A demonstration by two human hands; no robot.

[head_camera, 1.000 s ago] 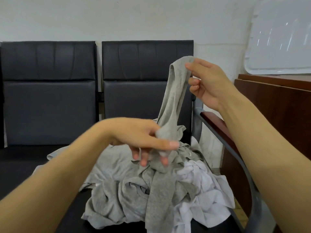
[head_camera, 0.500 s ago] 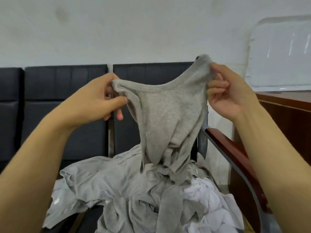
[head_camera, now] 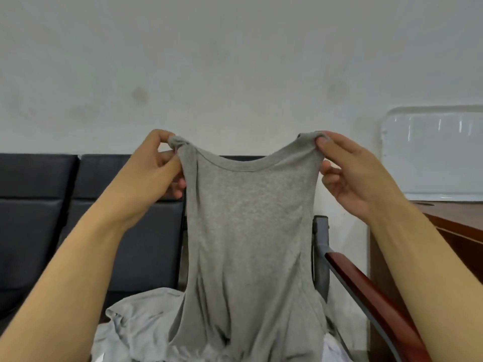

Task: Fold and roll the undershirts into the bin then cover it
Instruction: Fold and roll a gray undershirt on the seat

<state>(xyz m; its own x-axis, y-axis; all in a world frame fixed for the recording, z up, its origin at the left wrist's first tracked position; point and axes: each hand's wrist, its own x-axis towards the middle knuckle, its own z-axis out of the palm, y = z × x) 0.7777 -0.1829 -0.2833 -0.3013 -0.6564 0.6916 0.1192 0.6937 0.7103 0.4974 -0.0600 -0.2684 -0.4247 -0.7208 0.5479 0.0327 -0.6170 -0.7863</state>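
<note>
Item: grey undershirt [head_camera: 248,231], sleeveless, held up at the centre of the frame, neckline uppermost, body hanging straight down, hem reaching the pile at the bottom edge.

Hold: left hand [head_camera: 154,173] pinches the left shoulder strap, bunched between thumb and fingers; right hand [head_camera: 350,173] pinches the right strap likewise. Both are raised level, well apart, so the neckline is spread between them.

Handling, judged: light, thin knit, soft and limp; no stiffness of its own, drapes and creases freely; not slippery, not fragile. Best taken at the straps or side seams, then laid flat for folding.

Below: pile of further undershirts [head_camera: 141,325], grey, with a white garment [head_camera: 333,348] at lower right, lying on the black seats [head_camera: 78,218].

Surround: wooden armrest [head_camera: 366,296] at right; brown counter [head_camera: 454,218] beyond; translucent lid [head_camera: 431,152] leaning against the wall. Bin not in view.
</note>
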